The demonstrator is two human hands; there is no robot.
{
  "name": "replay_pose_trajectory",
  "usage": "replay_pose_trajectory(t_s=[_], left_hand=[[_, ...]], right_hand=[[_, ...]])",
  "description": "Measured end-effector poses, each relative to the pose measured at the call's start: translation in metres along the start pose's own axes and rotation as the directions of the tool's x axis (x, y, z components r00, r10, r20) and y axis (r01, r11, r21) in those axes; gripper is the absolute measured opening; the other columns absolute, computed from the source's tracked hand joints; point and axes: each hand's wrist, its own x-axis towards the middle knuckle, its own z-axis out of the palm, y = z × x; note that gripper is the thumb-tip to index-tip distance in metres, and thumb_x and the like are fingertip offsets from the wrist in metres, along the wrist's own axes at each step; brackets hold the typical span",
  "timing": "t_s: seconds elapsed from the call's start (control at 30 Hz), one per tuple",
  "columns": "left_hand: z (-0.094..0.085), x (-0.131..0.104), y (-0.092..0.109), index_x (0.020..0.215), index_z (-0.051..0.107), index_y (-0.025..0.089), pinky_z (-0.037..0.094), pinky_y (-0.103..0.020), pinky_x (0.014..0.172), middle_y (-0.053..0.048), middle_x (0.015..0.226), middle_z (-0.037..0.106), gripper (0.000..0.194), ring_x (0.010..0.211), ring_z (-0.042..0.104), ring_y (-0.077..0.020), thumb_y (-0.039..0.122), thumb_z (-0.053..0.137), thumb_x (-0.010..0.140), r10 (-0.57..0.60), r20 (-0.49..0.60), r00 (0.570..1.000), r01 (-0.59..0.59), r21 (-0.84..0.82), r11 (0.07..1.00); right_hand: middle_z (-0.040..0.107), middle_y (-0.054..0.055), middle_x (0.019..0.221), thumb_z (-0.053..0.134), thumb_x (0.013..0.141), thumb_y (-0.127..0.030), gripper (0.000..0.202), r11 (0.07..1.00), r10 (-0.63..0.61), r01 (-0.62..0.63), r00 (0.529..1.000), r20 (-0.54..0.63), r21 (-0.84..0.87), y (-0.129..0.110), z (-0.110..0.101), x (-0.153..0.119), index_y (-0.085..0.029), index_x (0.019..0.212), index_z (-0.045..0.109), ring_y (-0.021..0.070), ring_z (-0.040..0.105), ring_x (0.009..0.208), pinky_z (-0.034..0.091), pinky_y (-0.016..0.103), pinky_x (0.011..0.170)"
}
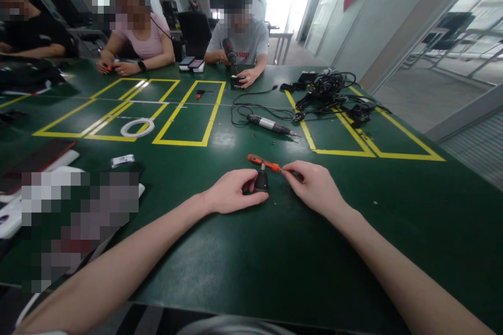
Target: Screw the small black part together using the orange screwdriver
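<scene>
My left hand (236, 190) is closed round the side of a small black cone-shaped piece (261, 182), thumb and fingers on either side of it. The piece stands upright on the green table, with a short metal post on top. Just behind it lies an orange screwdriver (264, 161) with a dark band on its handle. At the screwdriver's right end, my right hand (312, 184) pinches its thin shaft between thumb and fingertips. The screwdriver's tip is hidden by those fingers.
Beyond my hands lies a corded grey-and-black rotary tool (271, 124). Tangled black cables (328, 89) are heaped at the back right. A white ring (137, 127) and a small white packet (122, 160) lie to the left. Across the table, a person (239, 36) holds a power drill (229, 52).
</scene>
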Motion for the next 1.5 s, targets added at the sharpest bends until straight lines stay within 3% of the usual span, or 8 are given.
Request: replay_pose_trajectory(t_s=[0.2,0.43,0.57,0.73,0.87,1.1,1.3,1.5], left_hand=[[0.015,-0.004,0.016,0.106,0.067,0.012,0.031,-0.024,0.056,0.005,0.071,0.053,0.060,0.059,0.042,-0.0071,0.062,0.081,0.075,-0.168,0.026,0.985,0.138,-0.695,0.706],[0.023,-0.002,0.021,0.094,0.069,0.013,0.026,-0.022,0.052,0.006,0.064,0.049,0.062,0.055,0.036,-0.0047,0.065,0.088,0.066,-0.310,-0.060,0.949,0.137,-0.805,0.577],[0.031,-0.002,0.021,0.090,0.069,0.013,0.037,-0.021,0.059,0.003,0.073,0.060,0.061,0.061,0.046,-0.0062,0.060,0.094,0.060,-0.323,-0.095,0.942,0.117,-0.808,0.578],[0.031,-0.004,0.014,0.084,0.072,0.012,0.040,-0.024,0.064,0.001,0.072,0.062,0.044,0.065,0.049,-0.0095,0.049,0.090,0.069,-0.144,-0.044,0.989,0.079,-0.660,0.747],[0.008,-0.005,0.004,0.075,0.074,0.014,0.034,-0.024,0.059,0.002,0.067,0.058,0.030,0.062,0.047,-0.0097,0.043,0.083,0.076,0.011,-0.030,0.999,-0.016,-0.196,0.980],[-0.020,-0.001,-0.016,0.062,0.058,0.016,0.029,-0.025,0.058,0.003,0.063,0.051,0.038,0.057,0.043,-0.0096,0.040,0.064,0.091,0.091,-0.262,0.961,-0.011,0.294,0.956],[-0.014,0.003,-0.022,0.070,0.060,0.017,0.031,-0.026,0.060,0.002,0.068,0.056,0.035,0.060,0.047,-0.0112,0.039,0.058,0.096,0.093,-0.275,0.957,0.022,0.390,0.921],[-0.016,0.003,-0.023,0.080,0.060,0.017,0.040,-0.028,0.064,0.000,0.078,0.059,0.023,0.069,0.054,-0.0141,0.032,0.053,0.097,0.089,-0.332,0.939,0.047,0.381,0.924]], right_hand=[[0.074,0.008,0.095,0.064,0.094,-0.022,0.016,0.993,-0.025,0.031,0.998,0.054,-0.118,0.005,0.001,0.000,-0.021,0.086,0.077,0.0232,0.070,0.077,0.052,0.033,0.066],[0.070,0.011,0.114,0.065,0.092,-0.031,0.037,0.855,-0.282,0.303,0.953,-0.114,0.421,-0.022,-0.011,-0.008,-0.022,0.128,0.069,0.0218,0.065,0.081,0.058,0.036,0.071],[0.073,0.012,0.116,0.075,0.088,-0.029,0.043,0.816,-0.321,0.349,0.937,-0.141,0.460,-0.037,-0.003,-0.014,-0.023,0.130,0.066,0.0274,0.070,0.101,0.060,0.040,0.086],[0.079,0.009,0.110,0.072,0.089,-0.024,0.031,0.835,-0.316,0.346,0.938,-0.142,0.427,-0.032,-0.001,-0.015,-0.022,0.119,0.073,0.0252,0.075,0.094,0.060,0.036,0.086],[0.080,0.006,0.101,0.072,0.088,-0.029,0.030,0.869,-0.253,0.203,0.966,0.054,0.451,-0.022,-0.016,-0.010,-0.020,0.116,0.076,0.0189,0.072,0.075,0.055,0.027,0.068],[0.071,0.001,0.077,0.071,0.088,-0.038,0.042,0.905,-0.172,0.022,0.932,0.318,0.425,-0.014,-0.037,-0.002,-0.016,0.124,0.077,0.0137,0.053,0.057,0.038,0.024,0.052],[0.053,-0.003,0.059,0.074,0.087,-0.048,0.031,0.851,0.059,-0.054,0.998,0.007,0.523,-0.006,-0.051,0.001,-0.021,0.098,0.081,0.0118,0.037,0.050,0.026,0.026,0.047],[0.039,-0.002,0.054,0.065,0.086,-0.054,0.029,0.507,0.405,0.009,0.880,-0.247,0.862,0.030,-0.059,0.013,-0.026,0.086,0.075,0.0157,0.033,0.049,0.026,0.030,0.046]])
